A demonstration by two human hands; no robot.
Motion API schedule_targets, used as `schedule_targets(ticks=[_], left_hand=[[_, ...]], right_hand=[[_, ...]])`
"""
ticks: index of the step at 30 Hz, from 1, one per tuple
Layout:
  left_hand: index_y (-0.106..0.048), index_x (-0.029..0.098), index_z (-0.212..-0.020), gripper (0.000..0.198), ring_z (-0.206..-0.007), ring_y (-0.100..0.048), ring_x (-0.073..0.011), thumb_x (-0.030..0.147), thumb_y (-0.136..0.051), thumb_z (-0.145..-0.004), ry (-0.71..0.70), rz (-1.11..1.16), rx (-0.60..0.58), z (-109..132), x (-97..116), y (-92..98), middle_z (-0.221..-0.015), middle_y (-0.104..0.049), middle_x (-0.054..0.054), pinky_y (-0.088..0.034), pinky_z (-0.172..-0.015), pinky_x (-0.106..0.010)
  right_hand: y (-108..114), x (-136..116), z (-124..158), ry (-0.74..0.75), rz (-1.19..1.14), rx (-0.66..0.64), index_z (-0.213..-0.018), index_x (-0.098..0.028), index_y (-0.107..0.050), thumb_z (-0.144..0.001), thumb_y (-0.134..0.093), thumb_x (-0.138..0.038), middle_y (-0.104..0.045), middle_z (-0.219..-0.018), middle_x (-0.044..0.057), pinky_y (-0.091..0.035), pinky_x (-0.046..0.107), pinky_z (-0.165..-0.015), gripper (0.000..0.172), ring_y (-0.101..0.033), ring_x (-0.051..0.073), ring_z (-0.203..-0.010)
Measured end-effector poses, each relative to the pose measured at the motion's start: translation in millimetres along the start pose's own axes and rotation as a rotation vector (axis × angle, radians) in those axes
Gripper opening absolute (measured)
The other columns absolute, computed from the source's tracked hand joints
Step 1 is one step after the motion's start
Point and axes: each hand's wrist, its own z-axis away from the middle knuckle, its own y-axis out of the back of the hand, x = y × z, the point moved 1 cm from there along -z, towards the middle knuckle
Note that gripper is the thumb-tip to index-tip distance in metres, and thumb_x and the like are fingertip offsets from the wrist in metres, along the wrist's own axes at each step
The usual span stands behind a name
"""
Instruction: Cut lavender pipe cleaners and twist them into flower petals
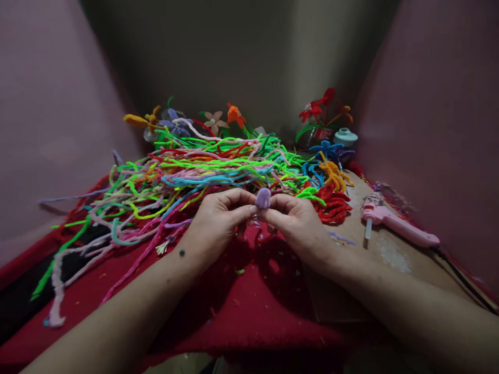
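Note:
Between my hands is a small rounded piece of lilac pipe cleaner (263,198), raised above the red cloth (234,322). My left hand (226,210) pinches its left side with thumb and forefinger. From the other side my right hand (286,213) pinches it low down, fingers curled underneath. Just behind the hands spreads a big heap of loose pipe cleaners (218,163) in green, pink, blue, red and other colours. Some white-tipped stamens (162,247) lie left of my left hand.
A pink hot glue gun (405,223) rests on a brown board (374,275) at the right, its black cord (463,275) running off. Red (333,206) and orange bent pieces (335,174) lie nearby. Pipe-cleaner flowers (214,122) stand along the back wall beside a pale blue pot (345,137).

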Motion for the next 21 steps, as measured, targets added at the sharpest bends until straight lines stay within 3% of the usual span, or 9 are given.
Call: schedule_targets(ticks=[5,11,17,21], left_hand=[[-0.065,0.016,-0.080,0.015,-0.056,-0.048,-0.0080,0.028,-0.067,-0.071,0.118,0.186,-0.015,-2,-3,2.0,-0.068,-0.060,0.002,-0.036,-0.053,-0.020],[-0.069,0.017,-0.086,0.016,-0.078,-0.058,-0.0134,0.025,-0.069,-0.072,0.024,0.134,-0.090,-2,3,5.4,-0.087,-0.066,-0.002,-0.043,-0.069,-0.023],[-0.065,0.017,-0.077,0.013,-0.059,-0.047,-0.0067,0.029,-0.067,-0.074,0.003,0.069,-0.208,-4,2,12.3,-0.067,-0.055,0.004,-0.035,-0.054,-0.019],[-0.059,0.015,-0.073,0.016,-0.058,-0.043,-0.0066,0.030,-0.059,-0.080,-0.016,-0.117,-0.248,-3,7,14.2,-0.065,-0.052,0.005,-0.034,-0.053,-0.018]], right_hand=[[0,-3,-1,-0.013,-0.034,-0.050,-0.060,-0.013,-0.061,-0.074,-0.058,-0.029,-0.046,-0.055,-0.004,-0.029,0.024,-0.052,0.021,-0.036,0.008,-0.053],[-2,-3,0,-0.073,-0.021,-0.120,-0.061,-0.014,-0.056,-0.074,-0.057,-0.022,-0.042,-0.056,-0.005,-0.026,0.022,-0.049,0.015,-0.033,0.006,-0.052],[-3,-2,4,-0.161,0.001,-0.228,-0.075,-0.012,-0.062,-0.074,-0.055,-0.023,-0.039,-0.057,-0.006,-0.022,0.021,-0.046,0.013,-0.029,0.005,-0.050],[-4,-4,4,-0.141,0.083,-0.247,-0.076,-0.010,-0.063,-0.073,-0.052,-0.019,-0.042,-0.057,-0.005,-0.024,0.020,-0.046,0.014,-0.031,0.005,-0.050]])
